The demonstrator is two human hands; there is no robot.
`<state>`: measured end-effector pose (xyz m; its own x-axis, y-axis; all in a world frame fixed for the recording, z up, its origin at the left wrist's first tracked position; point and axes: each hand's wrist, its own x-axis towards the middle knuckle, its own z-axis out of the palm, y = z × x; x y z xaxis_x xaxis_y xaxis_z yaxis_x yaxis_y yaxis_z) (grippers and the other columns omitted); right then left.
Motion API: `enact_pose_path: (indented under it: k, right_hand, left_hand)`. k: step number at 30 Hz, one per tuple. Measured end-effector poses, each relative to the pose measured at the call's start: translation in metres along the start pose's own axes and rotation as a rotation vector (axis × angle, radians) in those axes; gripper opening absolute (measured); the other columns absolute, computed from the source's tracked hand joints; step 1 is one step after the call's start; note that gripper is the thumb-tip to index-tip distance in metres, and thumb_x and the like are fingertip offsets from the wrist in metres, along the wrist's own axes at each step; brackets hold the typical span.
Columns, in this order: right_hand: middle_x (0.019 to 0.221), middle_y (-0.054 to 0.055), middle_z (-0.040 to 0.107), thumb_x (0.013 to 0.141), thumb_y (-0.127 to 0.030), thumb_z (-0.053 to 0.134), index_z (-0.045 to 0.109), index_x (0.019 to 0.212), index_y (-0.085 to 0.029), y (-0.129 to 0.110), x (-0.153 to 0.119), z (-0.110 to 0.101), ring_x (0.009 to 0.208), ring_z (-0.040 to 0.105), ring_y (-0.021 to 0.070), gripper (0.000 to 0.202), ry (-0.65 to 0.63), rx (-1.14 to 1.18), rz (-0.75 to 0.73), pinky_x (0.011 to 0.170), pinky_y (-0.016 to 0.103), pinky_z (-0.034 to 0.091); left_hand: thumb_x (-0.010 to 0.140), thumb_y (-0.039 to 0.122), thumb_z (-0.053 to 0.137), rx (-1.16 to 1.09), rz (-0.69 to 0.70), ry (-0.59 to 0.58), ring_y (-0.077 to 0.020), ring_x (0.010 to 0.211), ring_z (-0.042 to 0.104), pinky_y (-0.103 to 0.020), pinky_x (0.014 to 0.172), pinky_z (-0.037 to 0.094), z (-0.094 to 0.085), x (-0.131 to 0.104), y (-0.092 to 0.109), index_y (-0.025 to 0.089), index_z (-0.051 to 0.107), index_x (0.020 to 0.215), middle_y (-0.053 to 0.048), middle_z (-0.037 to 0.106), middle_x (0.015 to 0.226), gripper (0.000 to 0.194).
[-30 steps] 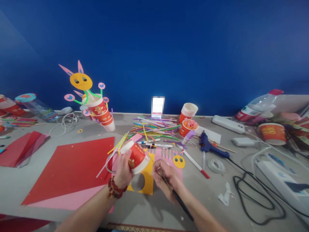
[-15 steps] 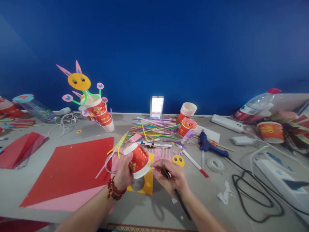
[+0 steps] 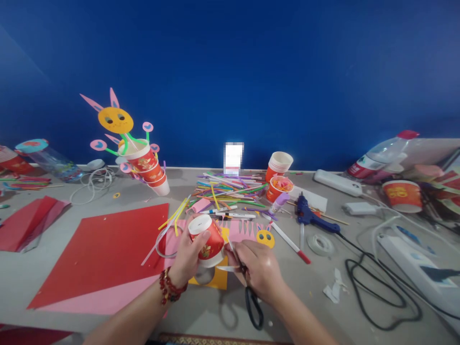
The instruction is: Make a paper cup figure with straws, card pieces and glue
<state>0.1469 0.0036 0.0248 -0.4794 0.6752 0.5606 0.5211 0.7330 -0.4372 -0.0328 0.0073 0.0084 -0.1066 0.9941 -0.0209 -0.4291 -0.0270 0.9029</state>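
Observation:
My left hand [image 3: 187, 256], with a red bead bracelet on its wrist, is closed around a red paper cup [image 3: 212, 239]. The cup is tilted, its white base toward the upper left and its rim toward the lower right. In my right hand [image 3: 257, 268] is a pair of scissors [image 3: 254, 309], a black handle loop hanging below the fist. The scissor blades are spread apart at the cup's rim; whether they touch the paper I cannot tell. Beneath the hands lies a yellow paper sheet [image 3: 220, 278] with a round hole cut out.
A stacked-cup figure with a yellow rabbit face [image 3: 115, 120] stands at the left behind red paper [image 3: 108, 249]. Pipe cleaners [image 3: 230, 189] lie at the back. On the right are a blue glue gun [image 3: 312, 218], a tape roll [image 3: 320, 245], black cable and a power strip [image 3: 417, 268].
The scissors have turned in my right hand and their blades now show spread at the cup's rim. My left hand has tipped the cup so its base faces up more.

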Motion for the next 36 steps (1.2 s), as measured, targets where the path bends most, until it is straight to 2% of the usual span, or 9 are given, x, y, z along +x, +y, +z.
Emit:
enact_pose_path:
  k: [6,10,13,17,20,25,29,31,36]
  right_hand:
    - [0.055,0.0,0.056,0.089,-0.009,0.046,0.055,0.069,-0.021,-0.001,0.001,-0.002,0.048,0.045,0.0137,0.025,-0.016,-0.107,-0.089,0.051,0.027,0.027]
    - [0.054,-0.001,0.056,0.085,-0.009,0.048,0.053,0.068,-0.021,-0.002,0.002,-0.003,0.047,0.045,0.0128,0.022,0.01,-0.04,-0.066,0.05,0.026,0.027]
    - [0.054,-0.003,0.053,0.081,-0.014,0.052,0.053,0.069,-0.021,-0.002,0.001,-0.001,0.047,0.045,0.0119,0.014,0.012,0.13,0.056,0.05,0.024,0.03]
    - [0.051,-0.006,0.046,0.074,-0.016,0.055,0.054,0.065,-0.02,-0.004,-0.005,0.011,0.044,0.038,0.0091,0.009,0.058,0.422,0.372,0.045,0.021,0.028]
    - [0.048,-0.007,0.043,0.074,-0.023,0.057,0.055,0.065,-0.02,-0.006,-0.008,0.019,0.041,0.035,0.008,0.009,0.069,0.64,0.577,0.04,0.019,0.026]
    - [0.049,-0.006,0.048,0.07,-0.022,0.06,0.055,0.064,-0.019,-0.008,-0.004,0.015,0.043,0.04,0.0086,0.008,0.123,0.641,0.643,0.042,0.019,0.03]
    - [0.046,-0.006,0.05,0.072,-0.024,0.059,0.056,0.065,-0.02,-0.006,0.005,0.002,0.041,0.046,0.0103,0.009,0.136,0.699,0.759,0.042,0.02,0.034]
    - [0.046,-0.005,0.053,0.076,-0.027,0.059,0.056,0.069,-0.021,-0.005,0.007,-0.003,0.04,0.047,0.0105,0.01,0.103,0.806,0.763,0.04,0.02,0.034]
    - [0.046,-0.004,0.056,0.079,-0.03,0.065,0.054,0.064,-0.02,-0.003,0.002,-0.008,0.038,0.046,0.0093,0.021,-0.051,0.908,0.581,0.042,0.021,0.033]
  left_hand:
    - [0.075,0.032,0.077,-0.029,-0.056,0.035,-0.0183,0.074,0.065,-0.029,0.069,0.054,0.005,-0.002,0.004,0.026,0.059,0.11,0.0,0.07,0.088,0.04]
    - [0.073,0.034,0.078,-0.035,-0.074,0.008,-0.0199,0.073,0.067,-0.03,0.067,0.055,0.006,-0.004,0.004,0.025,0.06,0.105,-0.002,0.071,0.088,0.038]
    - [0.074,0.033,0.078,-0.01,-0.025,-0.018,-0.0223,0.079,0.068,-0.032,0.07,0.055,0.001,-0.004,0.0,0.025,0.062,0.105,-0.004,0.072,0.093,0.036]
    - [0.074,0.033,0.075,0.01,0.046,-0.096,-0.0267,0.088,0.067,-0.036,0.075,0.056,-0.004,-0.006,-0.003,0.024,0.062,0.108,-0.007,0.072,0.094,0.037]
    - [0.069,0.03,0.079,0.042,0.1,-0.075,-0.0276,0.09,0.067,-0.038,0.078,0.055,-0.004,-0.008,-0.001,0.023,0.061,0.109,-0.006,0.071,0.089,0.044]
    - [0.066,0.031,0.08,0.099,0.274,-0.126,-0.0294,0.094,0.066,-0.045,0.087,0.054,-0.005,-0.011,0.0,0.026,0.059,0.109,-0.005,0.07,0.092,0.049]
    - [0.067,0.037,0.08,0.084,0.277,-0.083,-0.0322,0.097,0.065,-0.046,0.087,0.054,-0.008,-0.013,-0.001,0.026,0.062,0.105,-0.008,0.07,0.093,0.044]
    - [0.067,0.039,0.08,0.046,0.238,-0.057,-0.0324,0.095,0.066,-0.045,0.083,0.056,-0.007,-0.012,0.0,0.024,0.063,0.104,-0.009,0.07,0.092,0.043]
    - [0.073,0.05,0.07,-0.174,0.088,-0.059,-0.0296,0.092,0.069,-0.04,0.078,0.058,0.003,-0.002,0.007,0.021,0.065,0.104,-0.009,0.072,0.092,0.043]
